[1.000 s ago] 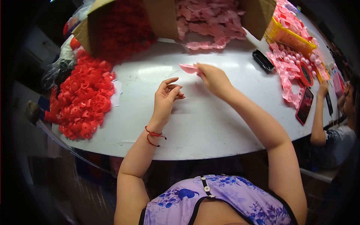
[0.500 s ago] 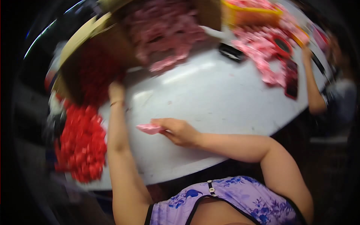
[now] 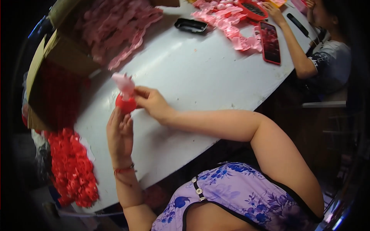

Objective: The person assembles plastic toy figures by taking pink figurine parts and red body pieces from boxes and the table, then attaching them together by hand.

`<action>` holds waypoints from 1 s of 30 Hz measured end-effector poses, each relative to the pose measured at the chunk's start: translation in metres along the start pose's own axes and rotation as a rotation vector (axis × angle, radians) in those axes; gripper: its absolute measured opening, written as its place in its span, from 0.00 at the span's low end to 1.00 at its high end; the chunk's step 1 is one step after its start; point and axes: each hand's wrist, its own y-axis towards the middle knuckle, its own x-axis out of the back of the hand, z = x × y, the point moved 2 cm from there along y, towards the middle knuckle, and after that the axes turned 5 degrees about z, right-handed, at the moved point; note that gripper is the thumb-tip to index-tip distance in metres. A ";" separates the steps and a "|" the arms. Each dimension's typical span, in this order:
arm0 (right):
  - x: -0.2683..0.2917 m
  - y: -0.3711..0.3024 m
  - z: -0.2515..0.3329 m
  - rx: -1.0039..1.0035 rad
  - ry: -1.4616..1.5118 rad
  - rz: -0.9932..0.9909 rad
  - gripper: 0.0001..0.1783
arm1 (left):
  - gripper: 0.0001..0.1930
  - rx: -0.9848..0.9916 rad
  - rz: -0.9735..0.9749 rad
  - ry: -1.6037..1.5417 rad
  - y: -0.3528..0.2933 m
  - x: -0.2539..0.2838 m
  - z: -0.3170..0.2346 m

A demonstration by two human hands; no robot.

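At the far left edge of my white bench lies a heap of red pieces, spilling along the rim below a cardboard box whose dark inside holds more red ones. Just right of that, the box's other half is full of pale pink pieces, some hanging over its lip onto the bench. My left hand comes up from the lower edge, a red string bracelet on the wrist, fingers stretched upward and touching the underside of a red piece. A pink piece stands on top of the red one, touching it, both raised above the bench near the box. My right hand reaches in from the right, its fingertips pinched on the right side of the red piece, so both hands meet on it; how firmly my left fingers grip it I cannot tell. My right forearm crosses the bare middle of the bench and hides the near edge behind it. Farther right, a black tray sits near the far side, then a strip of pink pieces, a red basket and a phone in a red case. At the far right another person sits, one hand resting by the basket.
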 end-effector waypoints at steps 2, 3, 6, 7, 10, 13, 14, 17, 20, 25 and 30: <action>-0.011 -0.005 0.013 -0.082 0.016 -0.025 0.16 | 0.14 0.045 0.006 -0.167 0.004 0.006 0.007; -0.016 -0.006 0.012 -0.115 0.049 -0.026 0.17 | 0.14 0.046 -0.010 -0.170 -0.002 0.010 0.007; -0.010 -0.002 0.002 -0.105 0.088 0.013 0.17 | 0.14 0.001 -0.027 -0.165 0.004 0.013 0.015; -0.010 -0.002 0.003 -0.090 0.061 0.028 0.17 | 0.14 -0.019 -0.025 -0.188 0.003 0.013 0.015; -0.008 -0.003 0.000 -0.103 0.015 0.067 0.16 | 0.14 -0.035 -0.002 -0.201 0.001 0.012 0.014; -0.007 -0.003 -0.001 -0.086 0.004 0.095 0.16 | 0.15 -0.064 -0.003 -0.221 0.001 0.019 0.013; -0.006 -0.003 -0.001 -0.075 -0.006 0.105 0.16 | 0.15 -0.058 0.001 -0.224 0.003 0.019 0.015; -0.006 -0.004 0.000 -0.069 -0.050 0.087 0.16 | 0.15 -0.066 -0.021 -0.154 0.006 0.023 0.017; -0.010 -0.002 -0.009 0.024 -0.074 0.111 0.16 | 0.15 -0.080 -0.076 -0.122 0.003 0.032 0.017; -0.002 -0.003 -0.012 -0.007 -0.117 0.072 0.15 | 0.15 -0.086 -0.064 -0.063 0.002 0.037 0.023; -0.009 -0.009 0.005 -0.108 -0.044 0.037 0.18 | 0.14 -0.056 -0.052 -0.133 0.002 0.033 0.019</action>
